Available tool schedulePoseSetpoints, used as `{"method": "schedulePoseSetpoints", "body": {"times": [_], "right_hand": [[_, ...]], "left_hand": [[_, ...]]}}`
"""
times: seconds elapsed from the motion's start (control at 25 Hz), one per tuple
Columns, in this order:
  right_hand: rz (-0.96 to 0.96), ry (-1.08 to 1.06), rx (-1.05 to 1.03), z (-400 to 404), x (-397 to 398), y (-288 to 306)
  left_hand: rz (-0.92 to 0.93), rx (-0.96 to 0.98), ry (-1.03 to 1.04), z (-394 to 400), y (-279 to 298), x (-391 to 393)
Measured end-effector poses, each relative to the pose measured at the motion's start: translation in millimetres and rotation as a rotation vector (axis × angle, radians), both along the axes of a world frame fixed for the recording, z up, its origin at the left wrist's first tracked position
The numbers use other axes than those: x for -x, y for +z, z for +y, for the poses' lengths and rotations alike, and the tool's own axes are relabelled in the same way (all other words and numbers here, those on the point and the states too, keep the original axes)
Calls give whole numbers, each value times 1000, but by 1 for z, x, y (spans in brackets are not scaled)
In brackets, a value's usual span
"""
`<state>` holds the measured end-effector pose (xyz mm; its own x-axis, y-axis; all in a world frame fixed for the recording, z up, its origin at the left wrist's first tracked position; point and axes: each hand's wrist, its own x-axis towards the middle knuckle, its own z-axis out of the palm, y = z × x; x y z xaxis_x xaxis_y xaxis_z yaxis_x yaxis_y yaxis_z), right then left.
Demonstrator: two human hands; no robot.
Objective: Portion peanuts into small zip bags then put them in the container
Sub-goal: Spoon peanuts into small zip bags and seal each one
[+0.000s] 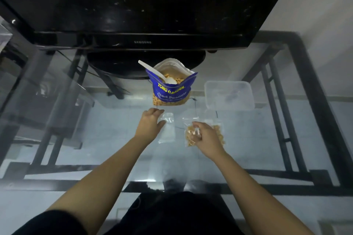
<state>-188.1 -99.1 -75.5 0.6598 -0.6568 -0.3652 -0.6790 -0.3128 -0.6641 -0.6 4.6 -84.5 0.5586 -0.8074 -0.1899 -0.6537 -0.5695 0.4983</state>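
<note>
Right hand (207, 137) pinching crinkly filled zip bag (192, 135), left hand (150, 124) on flat empty bag (168, 129)

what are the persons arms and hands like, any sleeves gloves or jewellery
Both forearms are bare from the hands to near the elbows. The left hand and right hand wear no gloves, and no rings, watch or bracelets show. A dark, black-looking sleeve covers the left upper arm at the bottom edge of the picture. No sleeve shows on the right arm within the frame.
</note>
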Motion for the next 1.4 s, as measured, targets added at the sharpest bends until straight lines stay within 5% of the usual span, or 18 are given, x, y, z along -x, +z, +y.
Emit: {"method": "schedulePoseSetpoints", "body": {"times": [0.16,0.32,0.48,0.8,0.92,1.04,1.16,1.4], "right_hand": [[143,135,264,-1,-1,-3],[201,148,312,-4,1,-4],[95,138,304,-2,-1,7],[-360,-142,-466,16,-46,56],[-514,-188,-575,13,-58,80],[-567,-140,-430,1,-60,103],[-529,-143,-238,-19,-57,119],[-487,-32,-76,-41,-47,144]], "left_hand": [[-131,-124,30,-11,-2,3],[-197,-100,34,-14,3,5],[-32,-11,-64,-9,16,-9],[647,183,-62,-7,114,-39],[644,252,-33,-9,139,-45],[429,298,32,-11,156,-50],[473,318,98,-6,154,-60],[369,62,61,30,64,-48]]}}
